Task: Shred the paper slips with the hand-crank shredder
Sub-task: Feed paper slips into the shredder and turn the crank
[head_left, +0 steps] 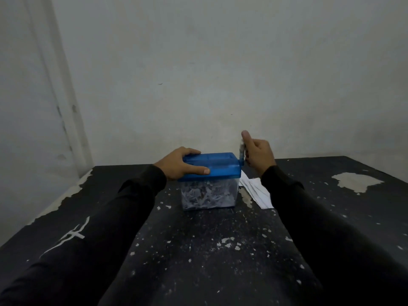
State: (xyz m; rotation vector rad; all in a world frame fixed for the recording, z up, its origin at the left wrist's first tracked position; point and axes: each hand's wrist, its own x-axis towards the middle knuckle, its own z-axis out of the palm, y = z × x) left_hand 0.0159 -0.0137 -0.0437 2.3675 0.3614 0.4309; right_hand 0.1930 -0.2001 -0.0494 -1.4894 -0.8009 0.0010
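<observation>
Nearest, two black sleeves reach forward over the scuffed black desk [198, 250] with its flaking paint. Farther in, near the middle of the desk, stands the small hand-crank shredder with a blue plastic lid and clear bin [208, 181]. The left hand [183, 163] clasps the lid's left end, fingers over the far edge and thumb on the near edge, steadying it. The right hand [257, 154] has its fingers curled round the upright crank handle [241, 151] at the shredder's right side. The bin looks well filled with pale tangled shreds, so much seems done. Just right of the shredder lie white paper slips [256, 191], apparently still to shred.
</observation>
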